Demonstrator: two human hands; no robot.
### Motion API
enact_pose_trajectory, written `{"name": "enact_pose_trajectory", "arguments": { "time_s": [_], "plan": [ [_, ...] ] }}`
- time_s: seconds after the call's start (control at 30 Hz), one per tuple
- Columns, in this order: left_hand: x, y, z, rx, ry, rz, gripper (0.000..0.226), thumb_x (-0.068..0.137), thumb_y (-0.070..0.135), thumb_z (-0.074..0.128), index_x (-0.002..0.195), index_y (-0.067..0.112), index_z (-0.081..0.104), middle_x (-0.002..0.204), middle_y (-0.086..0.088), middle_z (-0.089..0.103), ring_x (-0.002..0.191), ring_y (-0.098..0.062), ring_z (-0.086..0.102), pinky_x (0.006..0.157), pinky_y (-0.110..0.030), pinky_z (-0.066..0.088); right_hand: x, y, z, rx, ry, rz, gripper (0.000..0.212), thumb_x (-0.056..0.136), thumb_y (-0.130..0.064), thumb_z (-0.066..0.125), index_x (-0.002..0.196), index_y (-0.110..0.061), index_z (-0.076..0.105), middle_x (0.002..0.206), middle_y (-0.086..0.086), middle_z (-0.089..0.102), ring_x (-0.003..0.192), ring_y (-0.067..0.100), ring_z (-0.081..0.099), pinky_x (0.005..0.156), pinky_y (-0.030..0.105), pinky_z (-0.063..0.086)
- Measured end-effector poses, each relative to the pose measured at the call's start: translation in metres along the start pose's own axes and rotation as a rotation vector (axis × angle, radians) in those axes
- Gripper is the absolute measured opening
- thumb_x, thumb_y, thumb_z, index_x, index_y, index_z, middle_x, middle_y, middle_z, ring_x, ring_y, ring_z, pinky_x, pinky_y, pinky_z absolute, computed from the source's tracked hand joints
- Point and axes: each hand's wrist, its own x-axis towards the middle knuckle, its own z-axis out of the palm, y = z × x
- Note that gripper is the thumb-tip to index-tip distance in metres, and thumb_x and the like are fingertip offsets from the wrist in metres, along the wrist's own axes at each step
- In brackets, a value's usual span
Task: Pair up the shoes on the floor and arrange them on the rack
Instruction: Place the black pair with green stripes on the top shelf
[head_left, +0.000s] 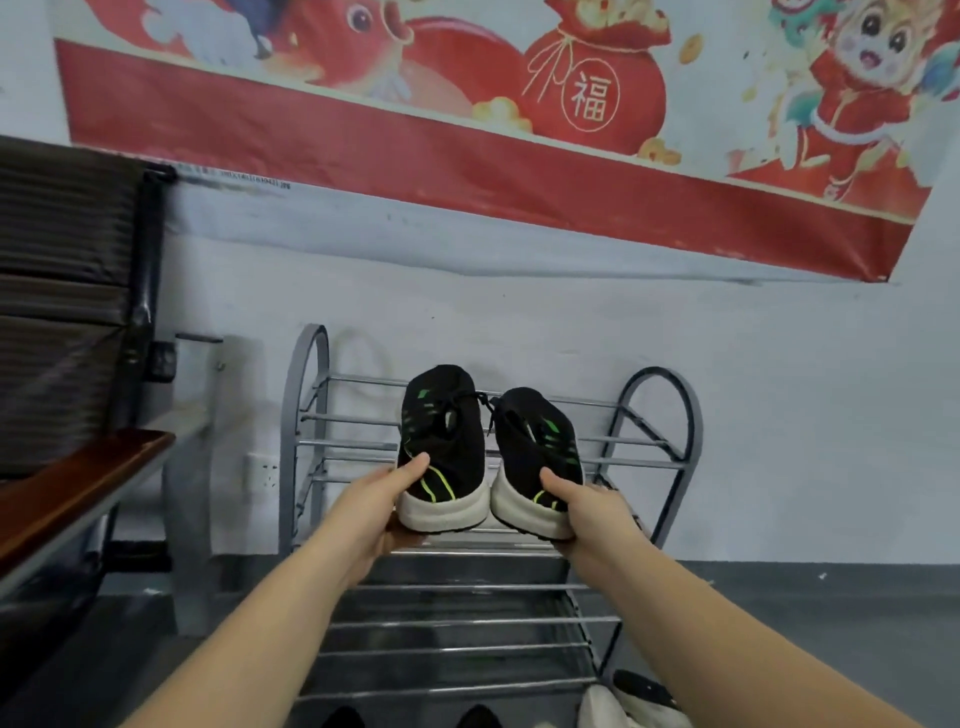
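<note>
Two black sneakers with green stripes and white soles are side by side over the top tier of a grey metal shoe rack (306, 415), toes toward the wall. My left hand (379, 504) grips the heel of the left sneaker (441, 441), thumb on top. The heel of the right sneaker (537, 447) is gripped the same way by my right hand (587, 512). Whether the soles rest on the bars I cannot tell.
The rack stands against a white wall under a red banner (467, 156). A wooden bench (67, 499) and dark furniture stand at the left. On the floor at the bottom edge lie dark shoe tips (478, 717) and a white-and-black shoe (628, 701).
</note>
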Motion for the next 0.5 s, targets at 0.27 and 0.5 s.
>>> {"name": "enact_pose_trajectory", "arguments": {
  "time_s": [0.27,0.5],
  "plan": [
    [0.061,0.026,-0.03,0.021,0.048,0.037,0.026,0.087,0.036,0.062,0.09,0.011,0.066,0.09,-0.005,0.07,0.078,-0.018,0.065,0.054,-0.027,0.053,0.054,-0.005,0.046,-0.035,-0.063,-0.025,0.01,0.088,-0.015,0.065,0.09,-0.007,0.06,0.086,0.008,0.066,0.078,0.022,0.062,0.066,0.03,0.051],
    [0.098,0.038,-0.05,0.071,0.147,0.082,0.034,0.09,0.04,0.056,0.094,0.008,0.066,0.101,-0.01,0.066,0.084,-0.024,0.063,0.045,-0.022,0.053,0.099,-0.009,0.085,-0.119,-0.111,-0.041,0.011,0.088,-0.018,0.065,0.092,-0.007,0.064,0.086,0.008,0.068,0.081,0.023,0.063,0.074,0.033,0.051]
  ]
}}
